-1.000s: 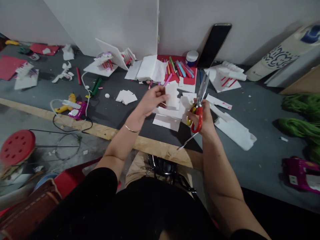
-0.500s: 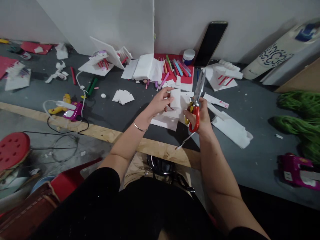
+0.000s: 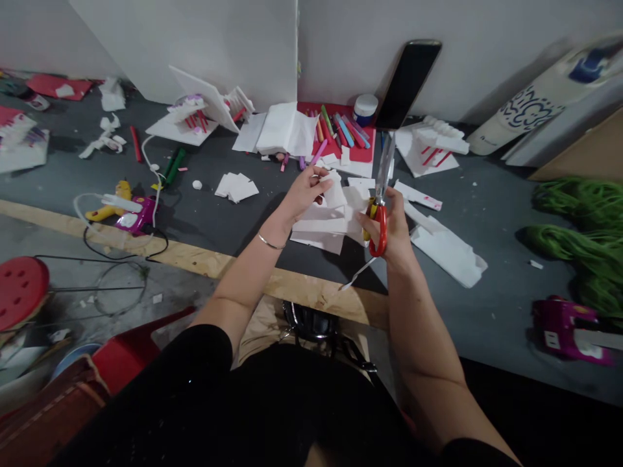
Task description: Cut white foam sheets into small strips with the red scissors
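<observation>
My left hand (image 3: 306, 193) pinches a small white foam piece (image 3: 333, 192) between thumb and fingertips. My right hand (image 3: 392, 224) grips long scissors (image 3: 379, 207) with red and yellow handles, their steel blades (image 3: 386, 165) pointing up and away from me. The blades sit just right of the foam piece and do not appear to touch it. Below both hands lies a loose stack of white foam sheets (image 3: 318, 227), partly hidden by my left hand. A thin white sliver (image 3: 357, 274) sticks out below my right hand.
A phone (image 3: 406, 84) leans on the white wall behind a red sheet (image 3: 363, 136) of coloured markers. White foam constructions and scraps lie around on the grey surface (image 3: 487, 311). A wooden strip (image 3: 195, 259) runs along its front edge. A glue gun (image 3: 109, 206) and green yarn (image 3: 579, 240) lie to either side.
The foam piece in my left hand has tilted and shifted left, closer to my fingertips. The whole scene has slid slightly left and up as my head moved. The scissors stay in my right hand.
</observation>
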